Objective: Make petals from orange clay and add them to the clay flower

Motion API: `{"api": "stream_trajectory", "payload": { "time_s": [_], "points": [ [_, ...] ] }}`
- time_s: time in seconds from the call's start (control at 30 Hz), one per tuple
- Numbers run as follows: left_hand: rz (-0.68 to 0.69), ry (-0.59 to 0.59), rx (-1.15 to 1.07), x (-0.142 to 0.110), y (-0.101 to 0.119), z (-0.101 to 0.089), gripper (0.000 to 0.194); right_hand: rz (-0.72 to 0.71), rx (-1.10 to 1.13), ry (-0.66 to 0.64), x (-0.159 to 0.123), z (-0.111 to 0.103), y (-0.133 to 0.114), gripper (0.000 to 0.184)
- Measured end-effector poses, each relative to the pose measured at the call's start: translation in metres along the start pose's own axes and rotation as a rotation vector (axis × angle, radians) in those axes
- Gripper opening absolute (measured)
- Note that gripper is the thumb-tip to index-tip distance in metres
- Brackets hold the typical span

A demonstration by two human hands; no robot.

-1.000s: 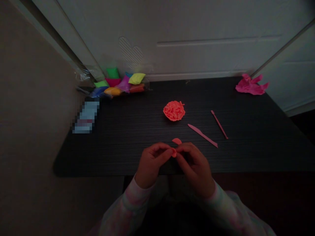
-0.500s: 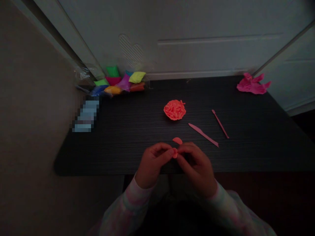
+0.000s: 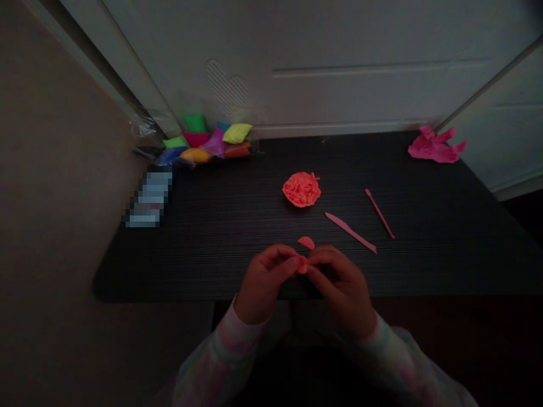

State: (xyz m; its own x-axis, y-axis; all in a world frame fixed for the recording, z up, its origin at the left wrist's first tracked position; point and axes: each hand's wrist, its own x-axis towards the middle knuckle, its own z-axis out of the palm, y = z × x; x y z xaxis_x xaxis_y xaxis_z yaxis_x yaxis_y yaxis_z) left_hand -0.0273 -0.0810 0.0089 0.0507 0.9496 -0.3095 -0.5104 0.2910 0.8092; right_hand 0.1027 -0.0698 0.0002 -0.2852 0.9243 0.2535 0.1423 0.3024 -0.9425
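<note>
The person's left hand (image 3: 263, 282) and right hand (image 3: 341, 294) meet near the front edge of the dark tabletop (image 3: 212, 243), each grip clamped on a small piece of coral modelling clay (image 3: 302, 264) held between them. A flat clay scrap (image 3: 306, 243) lies just ahead of the hands. Farther back sit a round, lumpy clay disc (image 3: 301, 189), a pink plastic clay knife (image 3: 350, 232) and a thin pink modelling tool (image 3: 379, 213). Packets of coloured clay (image 3: 203, 144) crowd the back left corner, and a crumpled pink sheet (image 3: 436, 146) lies at the back right.

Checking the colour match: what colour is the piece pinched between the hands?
Bright coral orange; the piece of modelling clay shows best in the head view.
</note>
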Motion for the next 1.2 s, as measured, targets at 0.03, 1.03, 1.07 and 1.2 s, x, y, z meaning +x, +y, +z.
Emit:
{"api": "stream_trajectory", "payload": {
  "time_s": [0.03,1.03,1.07,1.2],
  "points": [
    [-0.003,0.004,0.005,0.0,0.0,0.0,0.003,0.004,0.0,0.001,0.0,0.0,0.0,0.012],
    [0.183,0.156,0.697,0.066,0.085,-0.016,0.011,-0.099,-0.367,-0.048,0.085,-0.072,-0.019,0.008],
    [0.172,0.145,0.722,0.074,0.084,-0.015,0.011,-0.084,-0.377,-0.051,0.094,-0.073,-0.018,0.007],
    [0.148,0.081,0.799,0.1,0.081,-0.016,0.013,-0.114,-0.365,-0.015,0.103,-0.075,-0.01,0.01]
  ]
}}
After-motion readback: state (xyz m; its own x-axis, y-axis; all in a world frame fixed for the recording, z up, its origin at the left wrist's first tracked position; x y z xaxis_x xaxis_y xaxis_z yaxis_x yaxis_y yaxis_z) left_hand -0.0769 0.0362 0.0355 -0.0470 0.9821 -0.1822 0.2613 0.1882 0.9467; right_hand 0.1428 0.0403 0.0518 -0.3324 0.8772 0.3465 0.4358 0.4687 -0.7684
